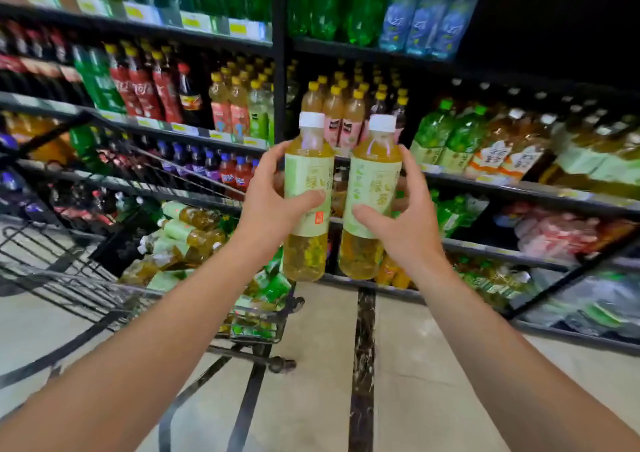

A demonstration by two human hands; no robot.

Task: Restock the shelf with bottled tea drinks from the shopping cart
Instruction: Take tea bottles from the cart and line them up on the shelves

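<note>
You held two bottles upright side by side before the drinks shelf [485, 188]: your left hand [273, 202] wrapped around the left bottle [306, 188], your right hand [405, 216] around the right bottle [370, 192]. Both had white caps, yellow tea and pale green labels printed with large Chinese characters. More such bottles lay piled in the cart [104, 299] at your left.
</note>
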